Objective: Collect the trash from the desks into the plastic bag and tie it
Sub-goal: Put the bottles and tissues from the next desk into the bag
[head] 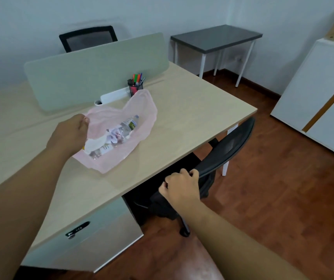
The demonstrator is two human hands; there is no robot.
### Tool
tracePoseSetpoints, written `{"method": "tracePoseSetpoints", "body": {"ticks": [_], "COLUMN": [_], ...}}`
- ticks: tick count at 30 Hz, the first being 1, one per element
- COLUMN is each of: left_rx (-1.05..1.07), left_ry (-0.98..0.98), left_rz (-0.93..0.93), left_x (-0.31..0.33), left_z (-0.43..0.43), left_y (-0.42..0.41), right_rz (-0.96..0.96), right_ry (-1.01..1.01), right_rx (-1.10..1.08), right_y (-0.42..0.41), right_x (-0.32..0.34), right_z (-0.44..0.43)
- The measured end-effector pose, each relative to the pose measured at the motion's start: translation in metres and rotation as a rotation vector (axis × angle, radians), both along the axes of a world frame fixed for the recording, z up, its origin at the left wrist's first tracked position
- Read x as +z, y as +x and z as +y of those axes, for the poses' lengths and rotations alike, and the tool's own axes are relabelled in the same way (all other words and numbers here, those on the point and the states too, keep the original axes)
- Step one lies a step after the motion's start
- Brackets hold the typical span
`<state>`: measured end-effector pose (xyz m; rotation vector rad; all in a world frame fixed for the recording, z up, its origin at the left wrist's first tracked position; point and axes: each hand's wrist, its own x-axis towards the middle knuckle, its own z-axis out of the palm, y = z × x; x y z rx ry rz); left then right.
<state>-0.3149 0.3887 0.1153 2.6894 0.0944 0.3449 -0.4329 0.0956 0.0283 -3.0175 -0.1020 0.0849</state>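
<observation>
The pink translucent plastic bag [141,110] lies slumped on the light wooden counter [192,110], near its middle, with its mouth open and facing up. Inside it lie a clear plastic bottle [128,124] on its side and crumpled white paper [115,136]; other scraps beneath are too muddled to name. The left hand [71,134] has its fingers curled over the bag's near-left rim, pinching the film. The right hand [182,188] is well apart from the bag, off the counter's front edge, its fingers wrapped round the top of the backrest of a black mesh office chair [226,146] that is tucked under the counter.

Just behind the bag stand a black mesh pen holder [135,87] full of coloured markers and a white oblong tray [113,97], both against a pale green divider panel [93,69]. A grey drawer unit [85,235] with a lock sits under the counter's near end. Farther back are a dark-topped side table [216,37] and, to the right, a white cabinet [319,93] on the reddish wooden floor [273,199].
</observation>
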Motion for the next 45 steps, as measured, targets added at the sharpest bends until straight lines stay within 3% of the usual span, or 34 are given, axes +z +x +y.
{"method": "tracePoseSetpoints", "body": {"ticks": [12,13,15,17,20,22,27,31,38,41,45], "left_rx": [0.035,0.038,0.041,0.044,0.034,0.038,0.118,0.259,0.523,0.658,0.841], "left_ry": [-0.096,-0.11,-0.128,-0.122,-0.076,-0.062,-0.001,0.024,0.037,-0.073,-0.003], "left_rz": [-0.114,-0.115,-0.124,-0.142,-0.159,-0.16,-0.153,-0.111,0.038,0.084,0.071], "left_x": [-0.008,-0.008,-0.006,-0.003,-0.002,-0.002,-0.004,-0.011,-0.016,-0.015,-0.025], "left_z": [0.067,0.074,0.087,0.101,0.129,0.152,0.215,0.267,0.35,0.377,0.399], "left_y": [0.029,0.03,0.033,0.034,0.033,0.029,0.01,-0.006,-0.06,-0.091,-0.147], "right_rz": [0.065,0.118,0.204,0.054,-0.356,-0.395,-0.217,-0.102,0.12,0.146,0.184], "right_ry": [-0.091,-0.077,0.175,0.473,0.485,0.482,0.463,0.808,0.84,0.867,0.892], "right_rx": [-0.093,-0.094,-0.191,-0.306,-0.314,-0.313,-0.274,-0.1,0.207,0.273,0.36], "right_y": [0.045,0.052,0.071,0.095,0.136,0.163,0.215,0.235,0.225,0.217,0.204], "right_x": [0.005,0.008,0.021,0.038,0.06,0.072,0.076,0.061,0.04,0.04,0.039], "right_z": [0.061,0.061,0.067,0.08,0.104,0.121,0.16,0.215,0.366,0.423,0.484]}}
